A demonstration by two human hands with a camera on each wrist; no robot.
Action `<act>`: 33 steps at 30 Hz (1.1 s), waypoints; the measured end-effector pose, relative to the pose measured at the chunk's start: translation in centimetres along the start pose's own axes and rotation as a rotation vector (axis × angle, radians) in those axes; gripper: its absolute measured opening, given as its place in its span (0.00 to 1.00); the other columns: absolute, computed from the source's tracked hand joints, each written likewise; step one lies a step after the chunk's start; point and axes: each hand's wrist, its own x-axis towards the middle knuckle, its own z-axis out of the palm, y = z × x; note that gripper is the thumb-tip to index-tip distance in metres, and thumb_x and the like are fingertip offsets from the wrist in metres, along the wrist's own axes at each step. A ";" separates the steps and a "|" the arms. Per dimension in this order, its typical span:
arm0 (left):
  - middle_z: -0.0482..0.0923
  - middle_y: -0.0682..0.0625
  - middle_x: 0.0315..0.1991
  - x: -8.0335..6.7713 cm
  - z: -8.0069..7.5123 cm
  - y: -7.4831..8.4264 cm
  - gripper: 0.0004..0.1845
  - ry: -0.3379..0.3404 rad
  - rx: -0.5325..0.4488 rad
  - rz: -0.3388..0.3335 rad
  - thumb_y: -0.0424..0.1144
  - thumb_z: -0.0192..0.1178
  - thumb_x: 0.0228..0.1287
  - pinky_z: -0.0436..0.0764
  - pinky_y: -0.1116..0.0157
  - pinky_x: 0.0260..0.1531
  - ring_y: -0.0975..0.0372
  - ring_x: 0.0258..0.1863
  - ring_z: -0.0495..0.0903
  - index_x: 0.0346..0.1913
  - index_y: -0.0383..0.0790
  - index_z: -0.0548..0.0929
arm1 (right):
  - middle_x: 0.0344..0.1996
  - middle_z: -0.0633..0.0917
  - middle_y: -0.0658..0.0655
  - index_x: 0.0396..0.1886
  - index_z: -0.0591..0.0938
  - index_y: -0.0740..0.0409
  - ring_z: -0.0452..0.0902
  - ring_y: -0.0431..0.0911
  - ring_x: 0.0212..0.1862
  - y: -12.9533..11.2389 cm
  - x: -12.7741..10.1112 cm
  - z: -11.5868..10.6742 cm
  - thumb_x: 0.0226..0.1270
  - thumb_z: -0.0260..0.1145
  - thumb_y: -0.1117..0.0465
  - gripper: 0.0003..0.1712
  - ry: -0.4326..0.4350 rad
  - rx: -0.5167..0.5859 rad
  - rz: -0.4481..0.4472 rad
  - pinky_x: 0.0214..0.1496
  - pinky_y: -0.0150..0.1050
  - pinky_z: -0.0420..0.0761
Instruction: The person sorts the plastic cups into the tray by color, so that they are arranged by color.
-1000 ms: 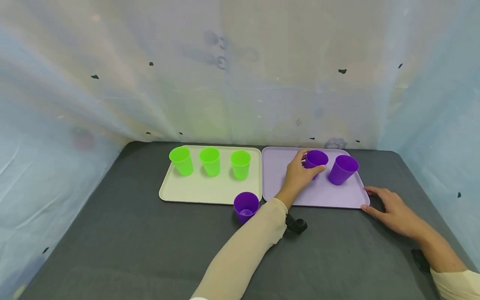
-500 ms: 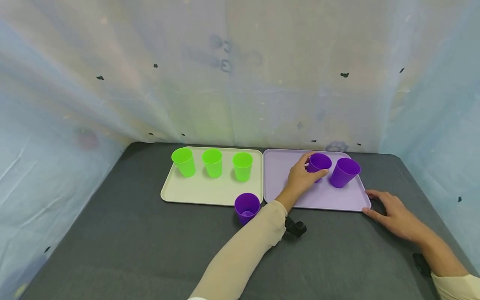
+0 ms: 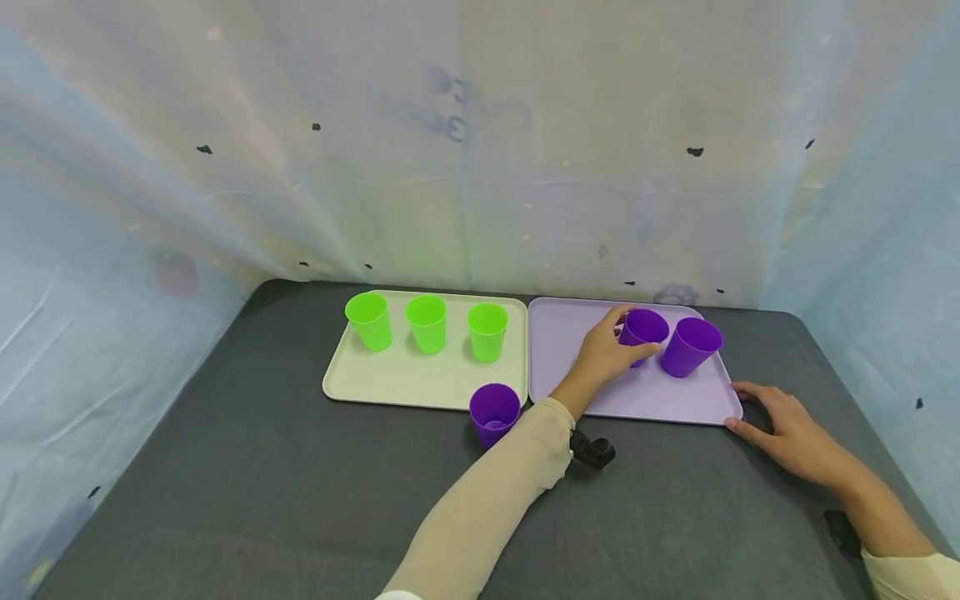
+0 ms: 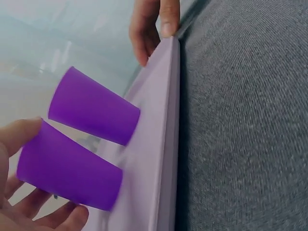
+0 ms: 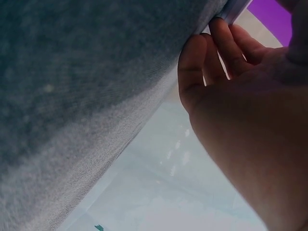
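Observation:
My left hand (image 3: 602, 354) grips a purple cup (image 4: 72, 168) between thumb and fingers. This cup stands over the lilac tray (image 3: 553, 333), close to the left side of a second purple cup (image 3: 686, 350). At the tray's front right corner, my right hand (image 3: 787, 429) pinches the edge, thumb at the front and fingers along the right side. A third purple cup (image 3: 489, 404) stands in front of the cream tray (image 3: 405, 382), partly hidden by my left sleeve.
Several green cups would overstate it: three green cups (image 3: 427, 325) stand in a row on the cream tray, which lies against the lilac tray's left side. Dark grey cloth (image 3: 300, 492) covers the table. A pale printed sheet (image 3: 570, 208) hangs behind and at both sides.
My left hand has shifted the gripped cup slightly right, narrowing the gap to the second purple cup. My right hand stays at the tray corner. The head view has moved a little.

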 end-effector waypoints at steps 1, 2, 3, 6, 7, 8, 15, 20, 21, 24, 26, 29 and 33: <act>0.75 0.59 0.67 -0.1 0.0 0.1 0.40 0.004 0.004 0.005 0.49 0.76 0.53 0.76 0.60 0.62 0.61 0.66 0.75 0.70 0.64 0.70 | 0.59 0.74 0.74 0.68 0.66 0.71 0.65 0.69 0.61 0.0 0.0 0.1 0.70 0.66 0.51 0.37 0.001 -0.001 0.002 0.57 0.69 0.61; 0.74 0.59 0.68 -0.3 -0.1 0.1 0.41 0.014 0.010 0.008 0.49 0.76 0.53 0.75 0.59 0.64 0.61 0.67 0.73 0.70 0.64 0.70 | 0.59 0.73 0.74 0.68 0.66 0.71 0.65 0.69 0.61 0.1 0.0 0.1 0.71 0.66 0.51 0.37 0.000 -0.002 0.005 0.57 0.69 0.61; 0.73 0.60 0.68 -0.5 -0.1 0.2 0.41 0.027 0.014 0.009 0.49 0.77 0.52 0.74 0.59 0.65 0.61 0.69 0.72 0.70 0.64 0.70 | 0.59 0.73 0.75 0.68 0.66 0.71 0.64 0.69 0.60 0.1 -0.1 0.1 0.71 0.66 0.51 0.37 0.001 0.001 0.003 0.57 0.69 0.60; 0.72 0.61 0.70 -1.4 -0.4 0.6 0.41 0.073 0.004 0.016 0.49 0.77 0.51 0.71 0.57 0.68 0.61 0.71 0.69 0.70 0.64 0.71 | 0.59 0.73 0.75 0.67 0.66 0.72 0.64 0.70 0.60 0.2 -0.3 0.1 0.70 0.66 0.52 0.37 0.010 0.000 0.001 0.57 0.69 0.60; 0.71 0.61 0.70 -1.8 -0.5 0.8 0.41 0.082 -0.004 0.022 0.49 0.77 0.52 0.70 0.57 0.69 0.61 0.72 0.69 0.69 0.65 0.71 | 0.59 0.73 0.75 0.67 0.66 0.72 0.64 0.70 0.60 0.2 -0.4 0.1 0.70 0.66 0.53 0.36 0.018 0.002 -0.005 0.57 0.70 0.60; 0.71 0.61 0.70 -2.3 -0.6 1.1 0.40 0.085 -0.017 0.034 0.49 0.77 0.52 0.70 0.57 0.69 0.61 0.72 0.68 0.69 0.64 0.71 | 0.59 0.73 0.76 0.67 0.67 0.72 0.64 0.70 0.60 0.3 -0.5 0.0 0.69 0.67 0.54 0.36 0.027 0.003 -0.012 0.57 0.69 0.59; 0.74 0.65 0.67 -6.3 -2.1 3.7 0.35 -0.017 -0.143 0.112 0.47 0.75 0.55 0.73 0.59 0.65 0.62 0.70 0.71 0.67 0.62 0.75 | 0.61 0.71 0.77 0.68 0.66 0.72 0.62 0.73 0.62 0.5 -0.7 -0.6 0.70 0.66 0.53 0.37 0.017 0.007 0.013 0.57 0.72 0.59; 0.73 0.68 0.66 -9.0 -4.6 4.8 0.33 -0.136 -0.130 0.139 0.48 0.74 0.56 0.74 0.64 0.64 0.60 0.69 0.72 0.66 0.64 0.75 | 0.66 0.65 0.79 0.72 0.61 0.70 0.58 0.76 0.66 0.4 -0.7 -0.7 0.72 0.63 0.47 0.42 -0.046 0.006 0.091 0.60 0.75 0.58; 0.73 0.68 0.67 -9.4 -5.3 4.9 0.33 -0.153 -0.118 0.160 0.48 0.74 0.57 0.74 0.65 0.64 0.62 0.69 0.72 0.66 0.64 0.75 | 0.67 0.64 0.79 0.73 0.60 0.70 0.57 0.77 0.67 0.3 -0.7 -0.7 0.72 0.63 0.45 0.43 -0.055 0.001 0.108 0.61 0.75 0.58; 0.72 0.66 0.68 -10.8 -7.8 4.9 0.32 -0.194 -0.105 0.220 0.47 0.72 0.59 0.72 0.66 0.66 0.67 0.70 0.69 0.67 0.61 0.74 | 0.69 0.61 0.80 0.76 0.56 0.67 0.55 0.79 0.68 0.2 -0.7 -0.9 0.73 0.60 0.42 0.46 -0.089 -0.010 0.144 0.62 0.76 0.57; 0.72 0.63 0.68 -11.5 -9.7 4.7 0.31 -0.203 -0.096 0.242 0.45 0.71 0.60 0.72 0.65 0.66 0.68 0.71 0.68 0.67 0.59 0.74 | 0.70 0.60 0.81 0.78 0.53 0.65 0.54 0.79 0.69 0.2 -0.6 -0.9 0.73 0.59 0.41 0.48 -0.104 -0.013 0.151 0.62 0.76 0.56; 0.72 0.61 0.68 -12.4 -12.4 4.2 0.31 -0.188 -0.067 0.250 0.44 0.70 0.61 0.72 0.62 0.67 0.65 0.71 0.68 0.67 0.58 0.74 | 0.71 0.59 0.81 0.78 0.52 0.66 0.53 0.79 0.70 0.2 -0.4 -0.9 0.73 0.59 0.41 0.49 -0.120 -0.015 0.153 0.63 0.76 0.56; 0.73 0.58 0.67 -13.0 -15.9 3.2 0.29 -0.142 -0.022 0.237 0.43 0.69 0.62 0.72 0.58 0.67 0.61 0.71 0.69 0.67 0.54 0.75 | 0.71 0.59 0.81 0.78 0.51 0.67 0.53 0.79 0.69 0.1 -0.3 -0.9 0.73 0.59 0.41 0.49 -0.128 -0.020 0.147 0.63 0.76 0.56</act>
